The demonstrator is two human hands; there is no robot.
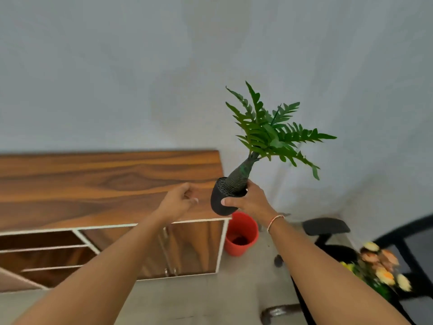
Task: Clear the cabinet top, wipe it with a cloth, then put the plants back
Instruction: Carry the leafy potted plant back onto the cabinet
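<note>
Right hand is gripping the black pot of the fern plant, tilted, at the cabinet's right end | left hand is hovering loosely curled, holding nothing | tabletop is lying bare | flower bunch is waiting near right; clearing looks done, wiping undeterminable.

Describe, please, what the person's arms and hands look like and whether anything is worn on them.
Both forearms are bare, with no sleeves in view and no gloves. The left hand shows no ring, watch or band. The right hand has a thin thread bracelet at the wrist, in orange and white strands. No other markings show.
</note>
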